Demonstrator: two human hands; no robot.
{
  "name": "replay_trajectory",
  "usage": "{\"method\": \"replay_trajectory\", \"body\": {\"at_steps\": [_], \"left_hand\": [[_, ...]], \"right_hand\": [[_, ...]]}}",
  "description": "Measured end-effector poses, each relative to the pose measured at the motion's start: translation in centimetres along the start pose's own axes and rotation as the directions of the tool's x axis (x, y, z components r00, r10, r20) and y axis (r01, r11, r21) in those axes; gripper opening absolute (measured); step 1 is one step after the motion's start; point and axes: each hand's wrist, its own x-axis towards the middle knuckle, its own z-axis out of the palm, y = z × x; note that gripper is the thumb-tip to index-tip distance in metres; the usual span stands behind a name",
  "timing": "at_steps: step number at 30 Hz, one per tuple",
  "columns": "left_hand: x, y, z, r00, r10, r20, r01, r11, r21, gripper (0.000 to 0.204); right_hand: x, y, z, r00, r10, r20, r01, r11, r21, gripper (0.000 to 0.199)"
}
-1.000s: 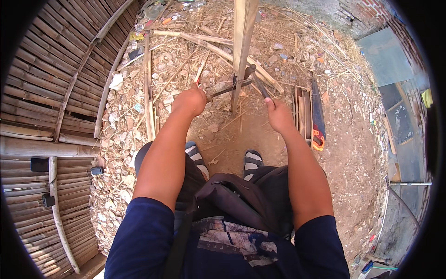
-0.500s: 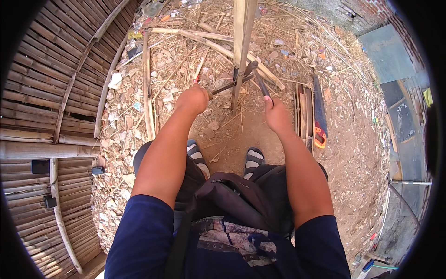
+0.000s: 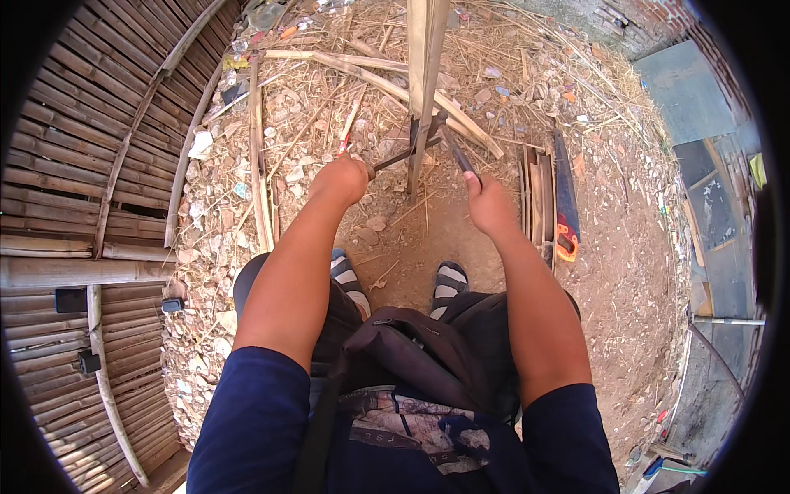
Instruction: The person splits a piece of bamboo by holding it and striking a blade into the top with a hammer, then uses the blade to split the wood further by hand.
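Note:
A split bamboo pole (image 3: 417, 66) stands upright in front of me, its lower end near the dirt. The dark blade of a machete (image 3: 401, 156) is lodged crosswise in its split. Its handle is in my left hand (image 3: 341, 179), fingers wrapped round it. On the pole's other side, my right hand (image 3: 491, 203) is closed on the handle of a hammer (image 3: 460, 152). The hammer's head is beside the pole, close to the blade's far end; the pole partly hides it, so contact is unclear.
A handsaw (image 3: 566, 193) with an orange handle lies at the right beside several bamboo strips (image 3: 538, 193). Long split bamboo pieces (image 3: 370, 74) cross the littered ground ahead. A bamboo-slat wall (image 3: 90, 123) rises on the left; grey panels (image 3: 687, 95) lean at the right.
The hammer head has shifted slightly down and left, closer in against the pole. The pole's top and my left hand have moved a little left.

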Motion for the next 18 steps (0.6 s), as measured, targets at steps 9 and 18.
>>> {"method": "replay_trajectory", "body": {"at_steps": [9,18], "left_hand": [[3.7,-3.4,4.6,1.0,-0.005,-0.021,0.004,1.0,-0.016,0.038],[0.4,-1.5,1.2,1.0,-0.018,0.003,0.018,0.996,-0.09,0.053]], "right_hand": [[-0.3,-1.5,0.0,1.0,0.022,0.001,-0.022,0.997,0.073,0.05],[0.9,-3.4,-3.9,0.985,-0.006,-0.174,0.053,0.963,0.265,0.051]]}}
